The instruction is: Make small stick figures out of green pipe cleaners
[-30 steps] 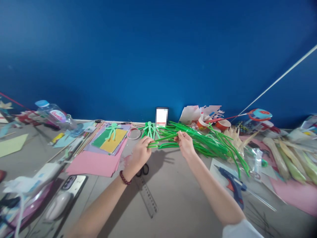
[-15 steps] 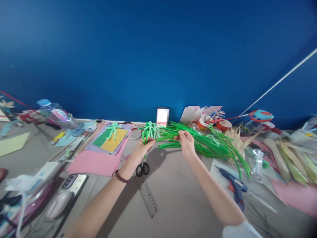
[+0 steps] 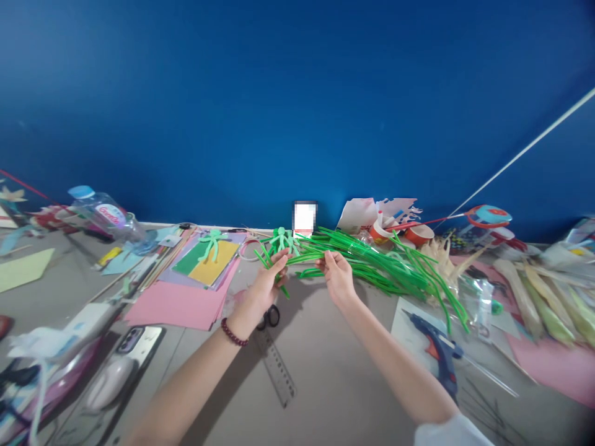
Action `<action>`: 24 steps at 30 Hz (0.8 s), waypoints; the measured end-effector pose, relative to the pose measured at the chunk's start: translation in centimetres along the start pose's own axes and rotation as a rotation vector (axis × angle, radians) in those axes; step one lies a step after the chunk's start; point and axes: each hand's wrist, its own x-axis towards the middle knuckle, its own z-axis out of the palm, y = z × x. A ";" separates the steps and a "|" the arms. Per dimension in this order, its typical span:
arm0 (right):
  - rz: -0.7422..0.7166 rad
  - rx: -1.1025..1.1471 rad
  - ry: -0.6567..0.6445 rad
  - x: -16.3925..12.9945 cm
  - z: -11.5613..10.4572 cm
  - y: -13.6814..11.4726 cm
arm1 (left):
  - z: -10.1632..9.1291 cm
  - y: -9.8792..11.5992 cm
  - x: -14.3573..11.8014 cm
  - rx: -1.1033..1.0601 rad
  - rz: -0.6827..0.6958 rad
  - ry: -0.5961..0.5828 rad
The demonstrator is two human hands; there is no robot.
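Over the last second, the left hand [image 3: 266,286] has turned palm-up and opened from a closed grip around the bent end of a green pipe cleaner [image 3: 271,263]; that end, held level a second ago and upright half a second ago, now slants down to the right across the spread fingers. The right hand [image 3: 335,275] has slid a little left along the green stems [image 3: 372,260] and dropped slightly, closing the gap between the two hands. The scissors [image 3: 271,317], clear of the wrist half a second ago, are again partly covered by it.
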 end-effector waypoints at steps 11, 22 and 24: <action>-0.138 0.059 0.062 -0.5 0.4 -0.5 | -0.1 -1.8 -0.3 -0.208 -0.125 -0.129; -0.089 -0.238 -0.060 -2.7 1.0 1.7 | 1.1 -1.0 -1.0 -0.053 0.036 0.075; -0.094 -0.292 -0.068 -2.9 1.0 2.0 | 0.9 -0.7 -0.9 -0.031 0.059 0.079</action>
